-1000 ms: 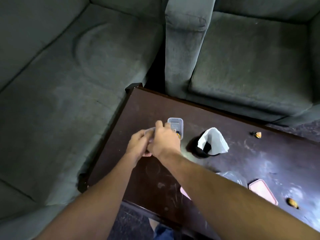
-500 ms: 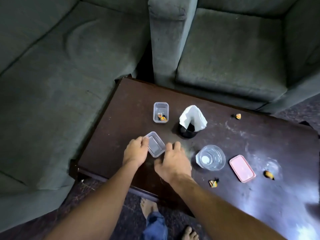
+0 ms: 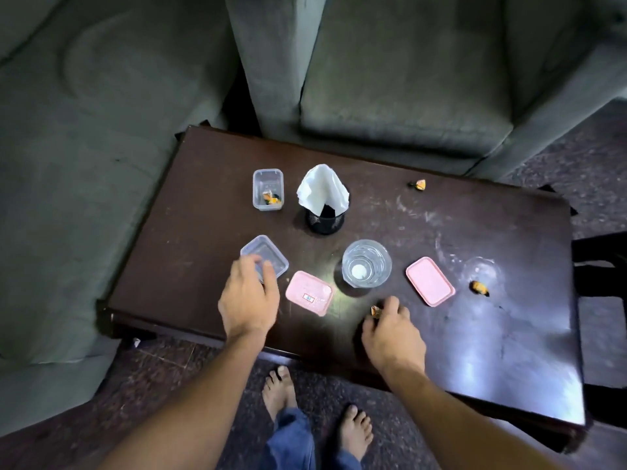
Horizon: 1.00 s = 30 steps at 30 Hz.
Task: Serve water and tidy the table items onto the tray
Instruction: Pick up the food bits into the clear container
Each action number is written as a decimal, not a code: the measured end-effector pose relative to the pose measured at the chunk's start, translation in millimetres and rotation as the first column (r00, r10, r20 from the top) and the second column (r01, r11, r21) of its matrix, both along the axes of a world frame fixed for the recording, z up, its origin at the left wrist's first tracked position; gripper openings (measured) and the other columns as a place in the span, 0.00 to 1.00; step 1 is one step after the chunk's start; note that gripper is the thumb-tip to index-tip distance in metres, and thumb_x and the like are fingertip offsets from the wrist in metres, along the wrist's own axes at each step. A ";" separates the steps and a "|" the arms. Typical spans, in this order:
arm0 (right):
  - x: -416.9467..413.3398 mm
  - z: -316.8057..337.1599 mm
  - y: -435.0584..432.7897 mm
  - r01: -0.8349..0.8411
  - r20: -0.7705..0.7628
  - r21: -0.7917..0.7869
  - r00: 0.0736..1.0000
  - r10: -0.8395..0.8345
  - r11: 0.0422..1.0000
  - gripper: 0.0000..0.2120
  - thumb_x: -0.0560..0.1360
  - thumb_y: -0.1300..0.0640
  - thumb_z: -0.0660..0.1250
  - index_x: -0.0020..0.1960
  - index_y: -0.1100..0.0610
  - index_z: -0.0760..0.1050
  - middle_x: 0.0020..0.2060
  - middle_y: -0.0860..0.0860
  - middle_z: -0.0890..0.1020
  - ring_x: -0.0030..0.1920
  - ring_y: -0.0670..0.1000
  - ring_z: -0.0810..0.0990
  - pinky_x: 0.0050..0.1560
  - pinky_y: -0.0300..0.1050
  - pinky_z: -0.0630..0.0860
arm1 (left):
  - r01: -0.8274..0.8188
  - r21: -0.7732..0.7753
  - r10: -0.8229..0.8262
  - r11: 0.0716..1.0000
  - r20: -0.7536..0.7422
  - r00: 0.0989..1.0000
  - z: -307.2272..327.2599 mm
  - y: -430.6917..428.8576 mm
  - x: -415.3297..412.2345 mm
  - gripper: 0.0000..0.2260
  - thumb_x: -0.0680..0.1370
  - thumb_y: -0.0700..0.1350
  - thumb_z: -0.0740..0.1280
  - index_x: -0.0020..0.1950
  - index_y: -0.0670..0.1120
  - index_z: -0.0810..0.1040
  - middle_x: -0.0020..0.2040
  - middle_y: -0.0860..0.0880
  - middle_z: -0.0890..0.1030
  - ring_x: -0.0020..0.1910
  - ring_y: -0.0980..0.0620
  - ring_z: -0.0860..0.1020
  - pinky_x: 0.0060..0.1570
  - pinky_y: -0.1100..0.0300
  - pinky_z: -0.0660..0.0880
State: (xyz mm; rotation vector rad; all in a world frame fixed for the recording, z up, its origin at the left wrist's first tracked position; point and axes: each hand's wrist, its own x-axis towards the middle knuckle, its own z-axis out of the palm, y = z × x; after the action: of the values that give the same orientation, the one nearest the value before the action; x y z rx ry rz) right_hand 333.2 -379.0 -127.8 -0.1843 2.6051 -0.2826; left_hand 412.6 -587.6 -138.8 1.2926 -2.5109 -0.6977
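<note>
My left hand (image 3: 249, 298) holds the near edge of an empty clear plastic box (image 3: 264, 254) on the dark wooden table (image 3: 203, 232). My right hand (image 3: 390, 330) pinches a small orange wrapped candy (image 3: 375, 311) lying on the table. Two pink lids lie flat, one (image 3: 308, 293) between my hands, the other (image 3: 430, 280) to the right. A glass tumbler (image 3: 365, 263) stands mid-table. A second clear box (image 3: 267, 188) farther back holds a candy. No tray is in view.
A black holder with a white napkin (image 3: 324, 198) stands behind the tumbler. Loose candies lie at the back right (image 3: 419, 184) and the right (image 3: 479, 288). Grey sofas (image 3: 390, 79) border the table at the back and left. My bare feet (image 3: 281, 391) stand before the near edge.
My right hand moved right from beside the clear box to the candy near the tumbler. The first pink lid is now uncovered. The view rose and pulled back, showing the whole table.
</note>
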 end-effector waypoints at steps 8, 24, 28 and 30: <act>-23.4 -13.5 9.7 -0.120 -0.017 -0.001 0.993 0.120 0.993 0.11 0.80 0.53 0.60 0.58 0.57 0.68 0.56 0.58 0.76 0.53 0.64 0.80 0.44 0.52 0.74 | 0.504 -0.105 -0.505 0.857 0.015 0.863 6.4 83.2 -14.5 0.11 0.80 0.50 0.61 0.44 0.47 0.78 0.40 0.50 0.82 0.36 0.43 0.81 0.28 0.51 0.76; -144.7 9.3 130.7 0.244 -0.134 -0.011 0.961 -0.244 0.970 0.12 0.78 0.55 0.62 0.60 0.56 0.67 0.56 0.60 0.76 0.51 0.65 0.79 0.47 0.54 0.73 | 0.675 0.058 -0.668 0.735 -0.103 0.737 48.0 218.0 -166.8 0.06 0.79 0.48 0.63 0.53 0.50 0.78 0.49 0.49 0.83 0.45 0.39 0.81 0.40 0.48 0.76; -164.3 -10.6 147.1 0.198 -0.048 0.007 0.979 -0.198 0.980 0.15 0.78 0.54 0.60 0.64 0.53 0.66 0.54 0.60 0.78 0.53 0.65 0.78 0.44 0.50 0.70 | 0.575 0.081 -0.576 0.814 -0.011 0.818 29.7 214.6 -219.5 0.10 0.79 0.48 0.63 0.59 0.51 0.76 0.57 0.50 0.82 0.49 0.37 0.81 0.47 0.47 0.77; -169.9 -17.2 148.9 0.134 -0.039 -0.044 0.990 -0.136 0.990 0.14 0.78 0.52 0.59 0.63 0.51 0.69 0.54 0.59 0.80 0.53 0.65 0.79 0.44 0.49 0.69 | 0.514 0.087 -0.518 0.853 0.041 0.854 19.9 205.9 -243.6 0.11 0.79 0.48 0.63 0.60 0.51 0.76 0.59 0.49 0.81 0.51 0.35 0.81 0.49 0.47 0.76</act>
State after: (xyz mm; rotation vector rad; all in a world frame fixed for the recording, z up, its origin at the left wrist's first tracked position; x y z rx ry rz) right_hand 163.2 -230.1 -144.9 -0.0278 2.6589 -0.3841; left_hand 169.0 -381.7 -118.9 0.6466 -2.9383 -0.8705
